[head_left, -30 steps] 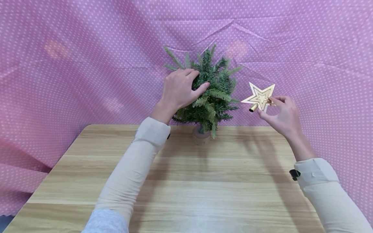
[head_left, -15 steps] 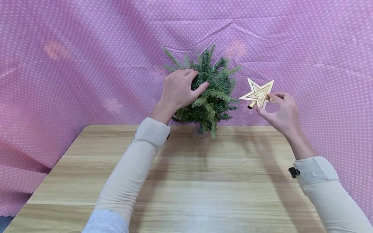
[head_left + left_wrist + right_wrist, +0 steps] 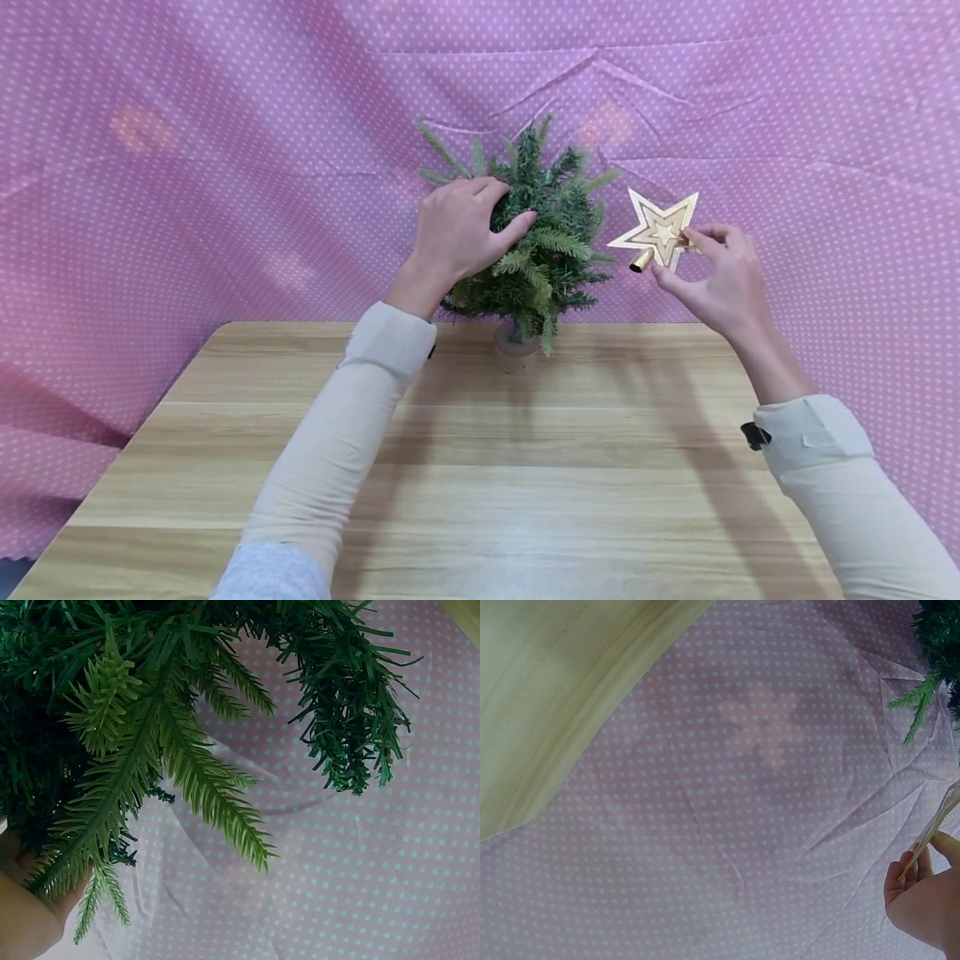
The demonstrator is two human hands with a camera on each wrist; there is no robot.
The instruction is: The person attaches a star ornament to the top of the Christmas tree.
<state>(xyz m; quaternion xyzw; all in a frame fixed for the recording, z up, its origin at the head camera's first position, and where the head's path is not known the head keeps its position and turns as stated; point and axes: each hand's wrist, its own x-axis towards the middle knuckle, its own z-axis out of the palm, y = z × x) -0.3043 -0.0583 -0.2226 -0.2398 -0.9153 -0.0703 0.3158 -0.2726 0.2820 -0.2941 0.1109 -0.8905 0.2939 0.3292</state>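
Observation:
A small artificial Christmas tree (image 3: 555, 242) with green needled branches stands upright in a round base at the table's back edge. My left hand (image 3: 461, 229) grips its foliage from the left, the thumb across the front and the fingertips hidden among the needles. In the left wrist view, branches (image 3: 210, 780) hang close in front of that hand (image 3: 26, 915). Right of the tree, my right hand (image 3: 723, 287) pinches a gold star tree topper (image 3: 660, 229) by one side, held in the air with its short tube pointing down. The right wrist view catches the star (image 3: 930, 832) edge-on.
The wooden table (image 3: 480, 500) spreads out in front of the tree. A pink dotted cloth (image 3: 300, 125) hangs right behind it and down both sides. Dark wrist devices (image 3: 755, 436) sit at the cuffs.
My right hand has moved the star slightly up and to the left, nearer the tree. The left hand and the tree have hardly shifted.

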